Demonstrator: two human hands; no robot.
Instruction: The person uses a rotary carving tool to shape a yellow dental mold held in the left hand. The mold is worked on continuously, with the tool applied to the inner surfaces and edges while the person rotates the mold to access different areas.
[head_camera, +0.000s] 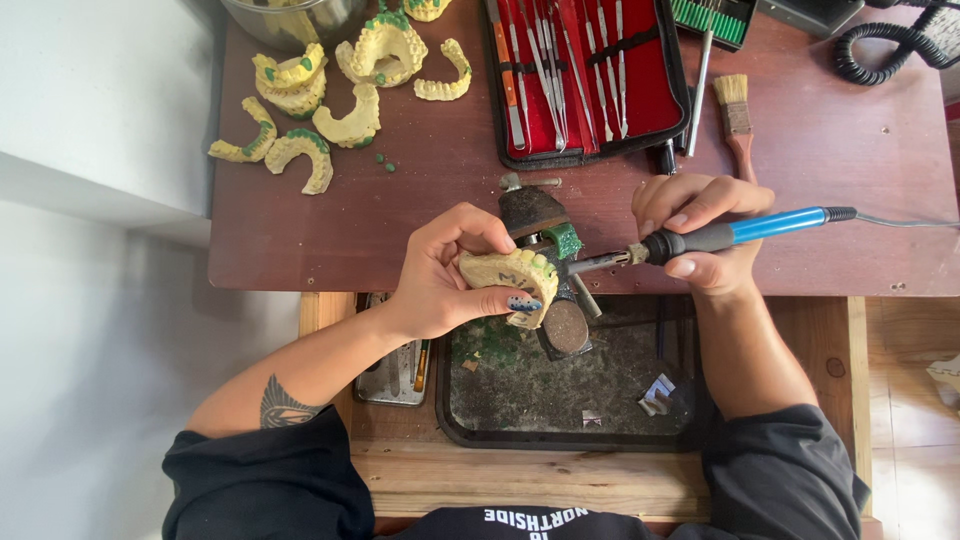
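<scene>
While a yellow dental cast (508, 281) is being gripped in the closed left hand (440, 275) just over the worktop's (420, 215) front edge, a blue-handled heated tool (700, 238) is being pinched by the right hand (700, 230), its tip being brought to the cast. Wax shaping appears under way; steady, light tip contact is being called for next.

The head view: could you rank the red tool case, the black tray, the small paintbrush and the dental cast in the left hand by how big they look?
1. Black tray
2. Red tool case, partly cut off by the frame, so less sure
3. Dental cast in the left hand, nearer the camera, so it may look larger than it is
4. Small paintbrush
</scene>
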